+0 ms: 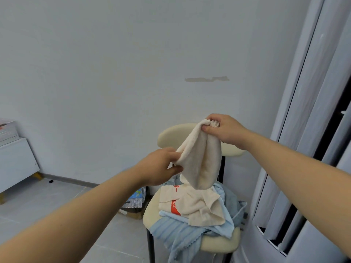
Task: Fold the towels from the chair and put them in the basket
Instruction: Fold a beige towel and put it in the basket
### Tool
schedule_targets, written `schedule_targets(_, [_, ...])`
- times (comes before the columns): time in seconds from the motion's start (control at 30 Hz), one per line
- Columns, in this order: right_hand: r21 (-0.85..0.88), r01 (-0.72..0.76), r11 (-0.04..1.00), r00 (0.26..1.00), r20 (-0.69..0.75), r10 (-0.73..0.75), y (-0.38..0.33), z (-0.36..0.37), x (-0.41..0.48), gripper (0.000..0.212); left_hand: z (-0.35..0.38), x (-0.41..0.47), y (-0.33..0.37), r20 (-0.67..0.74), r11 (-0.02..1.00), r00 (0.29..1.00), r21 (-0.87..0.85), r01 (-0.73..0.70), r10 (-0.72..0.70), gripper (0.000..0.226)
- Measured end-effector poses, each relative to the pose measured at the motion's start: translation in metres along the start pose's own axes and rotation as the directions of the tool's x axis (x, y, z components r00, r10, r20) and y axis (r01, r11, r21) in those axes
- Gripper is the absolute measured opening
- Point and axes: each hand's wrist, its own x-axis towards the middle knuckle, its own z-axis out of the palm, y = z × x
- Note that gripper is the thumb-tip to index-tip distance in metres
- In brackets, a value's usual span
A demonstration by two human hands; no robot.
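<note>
A cream towel [199, 156] hangs in the air above the chair [218, 242]. My right hand [222, 128] pinches its top corner, higher up and to the right. My left hand [161, 166] grips the towel's left edge lower down. On the chair seat lies a heap of towels: a cream towel with a red printed stripe [191, 205] on top, and light blue towels [182, 234] under it that spill over the seat's front edge. No basket is in view.
A pale wall stands behind the chair. At the right rises a tall white appliance with vertical slats [296, 168]. Bags and packaging [135, 202] lie on the grey floor left of the chair. A white cabinet [15, 162] stands at the far left.
</note>
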Motion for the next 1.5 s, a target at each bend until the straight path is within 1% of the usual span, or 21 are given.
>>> schedule_targets(0.1, [-0.066, -0.023, 0.998, 1.0, -0.001, 0.023, 0.01, -0.008, -0.001, 0.007, -0.007, -0.002, 0.004, 0.026, 0.998, 0.999, 0.06, -0.021, 0.019, 0.03])
schedule_targets(0.2, [-0.094, -0.053, 0.994, 0.997, 0.048, 0.057, 0.016, -0.009, -0.007, 0.008, -0.02, -0.004, 0.009, 0.005, 0.998, 1.0, 0.052, 0.018, -0.019, 0.039])
schedule_targets(0.27, [-0.082, -0.055, 0.995, 0.997, 0.048, 0.059, 0.017, -0.006, -0.007, 0.008, -0.024, -0.003, 0.012, -0.023, 0.993, 0.994, 0.045, 0.108, -0.107, 0.05])
schedule_targets(0.33, [-0.08, -0.044, 0.996, 0.998, 0.035, 0.047, 0.015, -0.002, -0.007, 0.009, -0.025, -0.001, 0.014, -0.037, 0.974, 0.973, -0.005, 0.228, -0.228, 0.054])
schedule_targets(0.4, [-0.095, -0.035, 0.995, 0.999, 0.02, 0.037, 0.014, 0.002, -0.005, 0.011, -0.023, 0.0, 0.014, -0.036, 0.949, 0.949, -0.046, 0.311, -0.313, 0.049])
schedule_targets(0.5, [-0.171, -0.002, 0.985, 1.0, 0.0, 0.002, 0.008, 0.006, -0.004, 0.015, -0.018, 0.001, 0.01, -0.062, 0.93, 0.935, -0.145, 0.339, -0.35, 0.028])
schedule_targets(0.53, [-0.187, 0.012, 0.982, 1.0, -0.002, -0.013, 0.005, 0.007, -0.003, 0.016, -0.016, 0.003, 0.01, -0.073, 0.921, 0.931, -0.194, 0.338, -0.357, 0.036])
schedule_targets(0.6, [-0.22, 0.048, 0.974, 0.999, 0.011, -0.047, -0.002, 0.012, -0.003, 0.017, -0.015, 0.009, 0.012, -0.107, 0.894, 0.924, -0.316, 0.318, -0.366, 0.062])
schedule_targets(0.67, [-0.245, 0.071, 0.967, 0.997, 0.037, -0.064, -0.008, 0.017, -0.005, 0.017, -0.016, 0.019, 0.018, -0.129, 0.869, 0.918, -0.393, 0.299, -0.375, 0.073])
schedule_targets(0.77, [-0.25, 0.092, 0.964, 0.994, 0.073, -0.076, -0.014, 0.024, -0.007, 0.012, -0.017, 0.036, 0.027, -0.117, 0.822, 0.913, -0.491, 0.288, -0.39, 0.065])
schedule_targets(0.87, [-0.232, 0.112, 0.966, 0.991, 0.099, -0.091, -0.017, 0.028, -0.009, 0.008, -0.014, 0.048, 0.033, -0.143, 0.822, 0.914, -0.507, 0.261, -0.379, 0.041])
schedule_targets(0.93, [-0.208, 0.115, 0.971, 0.99, 0.103, -0.096, -0.017, 0.029, -0.01, 0.01, -0.012, 0.053, 0.034, -0.147, 0.803, 0.908, -0.536, 0.261, -0.393, 0.032])
schedule_targets(1.0, [-0.164, 0.063, 0.984, 0.995, 0.092, -0.049, -0.016, 0.025, -0.011, 0.017, -0.013, 0.055, 0.031, -0.102, 0.726, 0.89, -0.624, 0.291, -0.444, 0.029])
schedule_targets(1.07, [-0.034, -0.065, 0.997, 0.992, 0.106, 0.069, -0.011, 0.016, -0.011, 0.027, -0.017, 0.054, 0.021, -0.071, 0.667, 0.849, -0.654, 0.357, -0.524, 0.029])
schedule_targets(1.1, [0.039, -0.147, 0.988, 0.983, 0.117, 0.142, -0.006, 0.009, -0.011, 0.029, -0.019, 0.053, 0.012, -0.082, 0.653, 0.817, -0.649, 0.392, -0.571, 0.029])
schedule_targets(1.13, [0.1, -0.218, 0.971, 0.972, 0.117, 0.206, 0.002, 0.002, -0.01, 0.029, -0.021, 0.05, 0.001, -0.102, 0.642, 0.782, -0.64, 0.421, -0.615, 0.029])
schedule_targets(1.2, [0.189, -0.308, 0.933, 0.951, 0.06, 0.302, 0.018, -0.012, -0.011, 0.029, -0.027, 0.042, -0.022, -0.138, 0.626, 0.721, -0.621, 0.471, -0.679, 0.028])
schedule_targets(1.27, [0.25, -0.362, 0.898, 0.923, -0.036, 0.382, 0.033, -0.024, -0.014, 0.023, -0.034, 0.03, -0.039, -0.155, 0.622, 0.678, -0.581, 0.525, -0.718, 0.022])
schedule_targets(1.33, [0.307, -0.389, 0.869, 0.893, -0.107, 0.438, 0.044, -0.033, -0.017, 0.013, -0.039, 0.018, -0.051, -0.144, 0.601, 0.655, -0.577, 0.553, -0.742, 0.013])
schedule_targets(1.4, [0.371, -0.405, 0.836, 0.87, -0.124, 0.476, 0.053, -0.038, -0.018, 0.013, -0.041, 0.012, -0.06, -0.06, 0.51, 0.646, -0.67, 0.539, -0.761, 0.005])
schedule_targets(1.5, [0.394, -0.457, 0.797, 0.843, -0.094, 0.529, 0.055, -0.038, -0.019, 0.033, -0.041, 0.011, -0.06, 0.097, 0.246, 0.627, -0.865, 0.437, -0.773, 0.007])
